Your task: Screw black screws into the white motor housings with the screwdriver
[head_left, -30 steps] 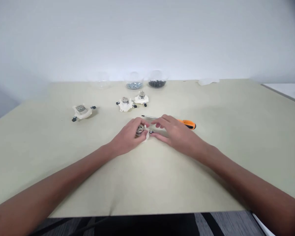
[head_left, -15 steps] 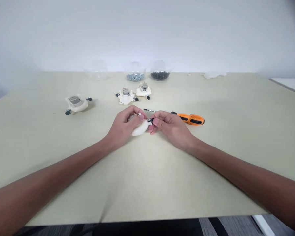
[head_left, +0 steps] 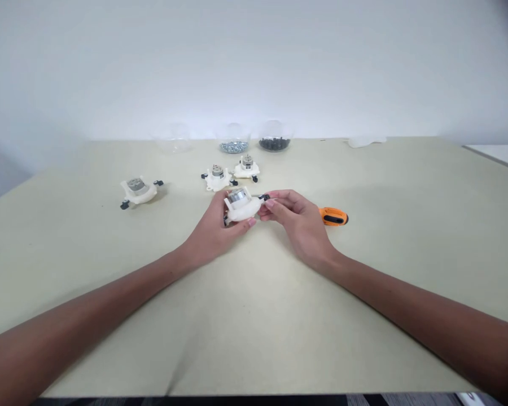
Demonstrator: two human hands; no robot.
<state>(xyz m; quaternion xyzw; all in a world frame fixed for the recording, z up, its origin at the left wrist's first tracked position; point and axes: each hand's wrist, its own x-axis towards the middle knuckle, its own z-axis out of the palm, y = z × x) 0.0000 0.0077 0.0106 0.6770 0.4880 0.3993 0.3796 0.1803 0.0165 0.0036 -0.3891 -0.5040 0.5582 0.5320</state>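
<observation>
My left hand (head_left: 214,231) is closed around a white plastic housing (head_left: 244,211) with a silver motor (head_left: 238,195) set in its top. The thumb lies along the housing's near lower side. At the housing's right end sticks out a small black piece (head_left: 264,197), pinched between the thumb and forefinger of my right hand (head_left: 298,223). Another black piece (head_left: 226,220) shows at the left end, partly covered by my left hand. Just right of my right hand lies a screwdriver (head_left: 334,216) with an orange and black handle; its shaft is hidden behind the hand.
Similar motor housings stand on the table, one at the left (head_left: 139,192) and two behind my hands, (head_left: 218,178) being the nearer. Along the wall are clear bowls: silver screws (head_left: 233,147), black pieces (head_left: 274,144), and one pale bowl (head_left: 173,145). A whitish object (head_left: 366,142) lies back right.
The housing has turned in my left hand, so its motor now shows and the thumb has shifted from its top to its near lower side. My right hand still pinches the black piece.
</observation>
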